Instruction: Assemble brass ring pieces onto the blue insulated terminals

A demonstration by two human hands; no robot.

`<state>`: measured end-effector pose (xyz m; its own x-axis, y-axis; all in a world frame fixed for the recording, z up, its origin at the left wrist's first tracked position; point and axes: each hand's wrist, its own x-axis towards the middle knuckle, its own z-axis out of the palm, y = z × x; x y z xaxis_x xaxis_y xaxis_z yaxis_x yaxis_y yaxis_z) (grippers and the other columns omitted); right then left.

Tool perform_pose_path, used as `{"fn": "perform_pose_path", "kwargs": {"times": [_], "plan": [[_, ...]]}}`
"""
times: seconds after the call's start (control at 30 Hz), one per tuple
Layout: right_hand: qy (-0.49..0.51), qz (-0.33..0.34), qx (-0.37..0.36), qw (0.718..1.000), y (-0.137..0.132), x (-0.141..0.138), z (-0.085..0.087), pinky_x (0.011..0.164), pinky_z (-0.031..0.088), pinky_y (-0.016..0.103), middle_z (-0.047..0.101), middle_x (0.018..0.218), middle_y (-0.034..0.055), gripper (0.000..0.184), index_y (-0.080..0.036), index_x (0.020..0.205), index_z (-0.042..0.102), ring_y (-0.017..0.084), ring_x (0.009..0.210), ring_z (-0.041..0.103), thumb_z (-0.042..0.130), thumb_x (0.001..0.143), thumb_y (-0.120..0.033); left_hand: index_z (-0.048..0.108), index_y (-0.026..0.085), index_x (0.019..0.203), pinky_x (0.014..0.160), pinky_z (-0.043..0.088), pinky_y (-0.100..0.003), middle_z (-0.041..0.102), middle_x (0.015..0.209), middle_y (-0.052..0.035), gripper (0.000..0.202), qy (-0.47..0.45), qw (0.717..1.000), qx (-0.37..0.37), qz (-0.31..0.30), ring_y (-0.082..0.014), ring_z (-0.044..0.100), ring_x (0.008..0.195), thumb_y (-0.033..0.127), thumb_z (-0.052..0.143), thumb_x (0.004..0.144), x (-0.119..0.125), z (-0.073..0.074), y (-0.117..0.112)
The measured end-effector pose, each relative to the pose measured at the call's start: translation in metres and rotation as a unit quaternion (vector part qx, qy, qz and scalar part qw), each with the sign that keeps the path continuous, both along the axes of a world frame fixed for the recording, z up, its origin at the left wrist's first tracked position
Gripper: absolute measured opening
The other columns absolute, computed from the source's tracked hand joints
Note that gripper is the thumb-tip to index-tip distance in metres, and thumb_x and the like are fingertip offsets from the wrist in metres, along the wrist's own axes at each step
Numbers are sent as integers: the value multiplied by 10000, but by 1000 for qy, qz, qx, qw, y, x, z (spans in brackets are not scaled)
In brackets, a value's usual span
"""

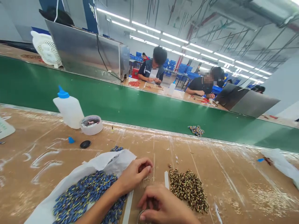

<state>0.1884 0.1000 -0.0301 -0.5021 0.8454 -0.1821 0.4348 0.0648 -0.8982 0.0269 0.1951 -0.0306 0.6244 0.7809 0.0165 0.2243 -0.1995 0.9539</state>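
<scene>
My left hand is above the cardboard-covered bench, its fingers curled in and the thumb close to the index finger. Whatever it may pinch is too small to make out. Nearer to me, my right hand is also curled and slightly blurred, and its fingertips hide what they may hold. Under my left forearm lies a heap of small blue and yellow pieces, spread in an open white bag. A pile of small dark brown and cream pieces sits just right of my right hand.
A white squeeze bottle with a blue nozzle stands beside a tape roll and a black disc. Beyond runs a green conveyor belt carrying a small multicoloured heap. Co-workers sit across it. Pale scraps lie at right.
</scene>
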Motion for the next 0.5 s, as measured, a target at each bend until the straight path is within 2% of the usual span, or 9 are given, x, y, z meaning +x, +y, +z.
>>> {"fn": "perform_pose_path", "kwargs": {"times": [0.13,0.27,0.5], "plan": [[30,-2,31,999,6,0,-10,536,354,198,585,694,-25,439,-191,860,735,89,597,474,731,728,-609,627,157,898,618,357,-243,561,731,2,210,5,1000,20,8,-153,482,687,312,486,891,-1,-1,1],[67,5,65,996,9,-2,-12,561,358,205,595,694,-18,441,-200,797,756,93,621,489,705,736,-633,659,154,905,654,370,-252,614,782,-18,225,12,1000,14,5,-170,515,736,317,506,879,-1,-1,1],[61,-22,-43,997,7,6,-12,520,372,183,649,701,-13,480,-186,915,755,88,579,518,779,668,-597,709,154,919,676,387,-266,675,799,-38,256,35,999,2,11,-188,549,750,337,540,858,0,-1,3]]}}
